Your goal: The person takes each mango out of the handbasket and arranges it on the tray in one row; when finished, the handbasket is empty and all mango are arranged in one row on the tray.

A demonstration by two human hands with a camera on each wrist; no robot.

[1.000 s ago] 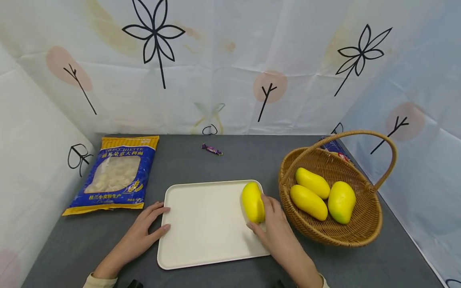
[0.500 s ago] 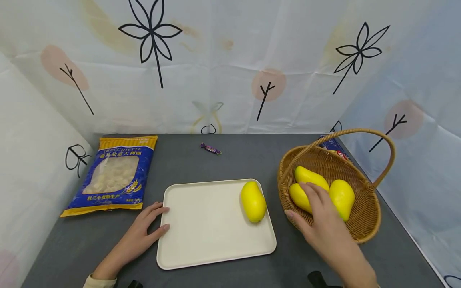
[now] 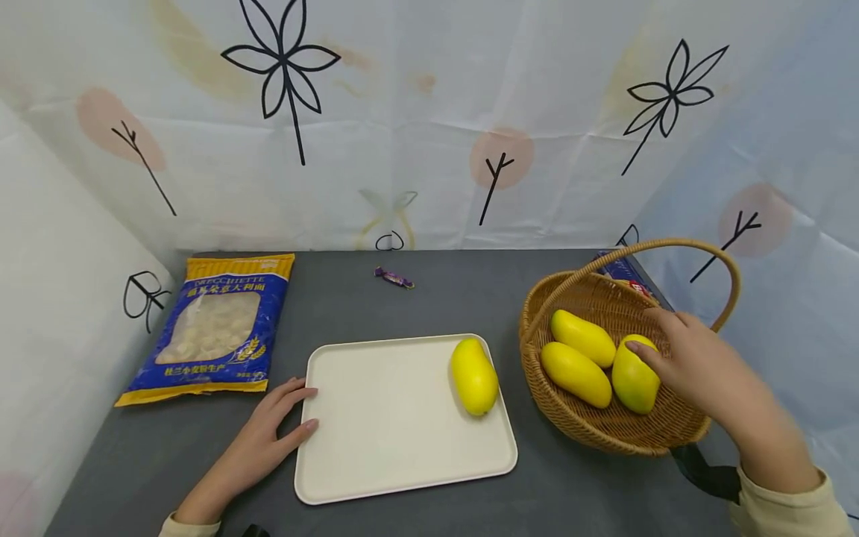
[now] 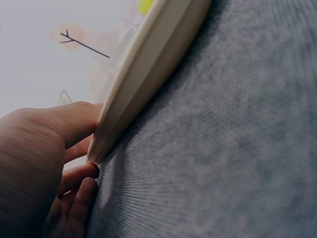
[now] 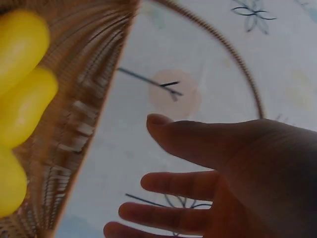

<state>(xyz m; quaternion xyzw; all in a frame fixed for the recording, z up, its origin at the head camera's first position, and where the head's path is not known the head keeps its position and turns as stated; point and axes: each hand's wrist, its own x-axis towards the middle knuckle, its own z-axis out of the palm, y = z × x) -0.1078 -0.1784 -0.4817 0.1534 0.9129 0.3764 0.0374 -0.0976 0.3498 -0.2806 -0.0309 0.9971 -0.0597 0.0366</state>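
My left hand (image 3: pixel 268 432) rests at the left rim of a cream rectangular tray (image 3: pixel 389 425), fingertips and thumb touching the edge. One yellow mango (image 3: pixel 474 377) lies near the tray's right side. Three more mangoes sit in a brown wicker basket (image 3: pixel 671 425): a back one (image 3: pixel 582 337), a front left one (image 3: pixel 576 374) and a greenish-yellow right one (image 3: pixel 634 380). Over the basket's right side hovers my right hand (image 3: pixel 705 365), its thumb overlapping the right mango in the head view. The right wrist view shows that hand's fingers (image 5: pixel 168 216) extended, holding nothing.
A blue and yellow pasta bag (image 3: pixel 218 328) lies at the back left. Behind the tray is a small purple wrapped candy (image 3: pixel 394 278). A dark blue package (image 3: pixel 624 272) is partly hidden behind the basket, whose tall handle (image 3: pixel 698 245) arches up.
My right hand has left the mango on the tray, passed over the basket's mangoes and moved right to the basket's right side. My left hand stays at the tray's rim.
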